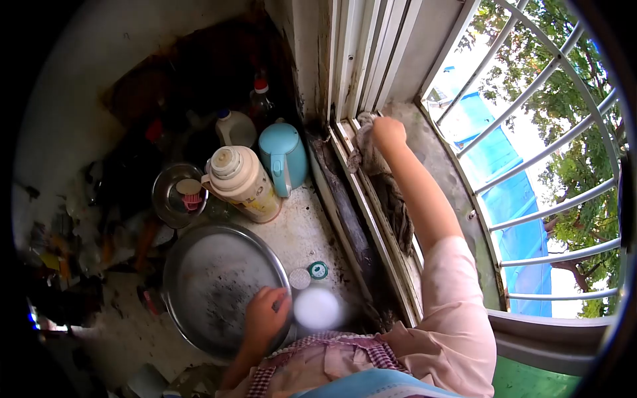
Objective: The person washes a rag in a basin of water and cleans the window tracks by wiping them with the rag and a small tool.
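My right hand point(389, 132) is closed around a dirty grey rag point(366, 142) at the far end of the window track point(371, 199). More of the dark, crumpled cloth point(398, 215) hangs along the track under my forearm. My left hand point(267, 313) is over the right rim of a large round metal tray point(182, 265). Its fingers are curled, with a small dark spot between thumb and forefinger that I cannot make out. Dark crumbs of dirt point(222, 292) lie scattered in the tray.
Behind the tray stand a cream thermos flask point(245, 186), a light blue kettle point(284, 156) and a metal bowl point(174, 199) with a pink-handled brush in it. A white round object point(316, 308) and a green lid point(318, 270) lie beside the tray. White window bars point(531, 166) are on the right.
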Motion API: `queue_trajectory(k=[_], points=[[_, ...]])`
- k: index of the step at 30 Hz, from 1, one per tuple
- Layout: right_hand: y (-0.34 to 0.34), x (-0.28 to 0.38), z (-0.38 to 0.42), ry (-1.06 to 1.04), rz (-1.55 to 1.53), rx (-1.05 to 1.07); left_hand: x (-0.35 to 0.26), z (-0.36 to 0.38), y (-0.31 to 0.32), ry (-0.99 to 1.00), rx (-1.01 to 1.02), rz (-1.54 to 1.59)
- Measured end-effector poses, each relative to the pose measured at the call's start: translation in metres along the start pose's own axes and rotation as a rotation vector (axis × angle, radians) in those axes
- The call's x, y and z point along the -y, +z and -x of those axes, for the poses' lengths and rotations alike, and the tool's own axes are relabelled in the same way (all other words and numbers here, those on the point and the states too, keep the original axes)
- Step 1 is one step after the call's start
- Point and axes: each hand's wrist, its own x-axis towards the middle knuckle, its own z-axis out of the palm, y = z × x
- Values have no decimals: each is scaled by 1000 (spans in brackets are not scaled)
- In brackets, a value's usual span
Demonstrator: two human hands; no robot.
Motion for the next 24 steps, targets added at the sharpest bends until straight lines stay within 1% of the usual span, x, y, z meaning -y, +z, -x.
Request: queue_trajectory(k=[1,3,4,5,8,9,11,12,14,16,18,20,22,24], points=[[-16,1,17,2,19,72,0,3,-1,-10,4,31],[-5,-5,35,25,28,51,9,8,-1,5,-17,18],[-2,-7,32,31,32,31,13,6,1,16,-38,11],[-1,-1,27,67,-41,-1,14,6,2,4,-34,4],[25,17,-11,176,-132,-130,14,-1,3,-23,-32,-40],[29,21,-12,103,-35,-232,13,-4,4,-25,-34,-52],[32,14,-2,102,-39,-175,6,4,4,-12,8,-47],[25,9,-4,99,-37,-175,2,-1,5,32,12,-22],[19,-2,24,54,33,-166,-7,-21,6,116,26,4],[15,-13,70,56,66,-142,-19,-37,7,161,98,9],[3,-29,120,69,27,-32,-47,-65,10,243,114,31],[-8,-41,166,111,56,22,-72,-95,28,468,43,11],[-17,-49,210,148,66,75,-100,-123,55,631,5,120],[-28,-57,249,177,65,117,-131,-151,84,681,3,85]])
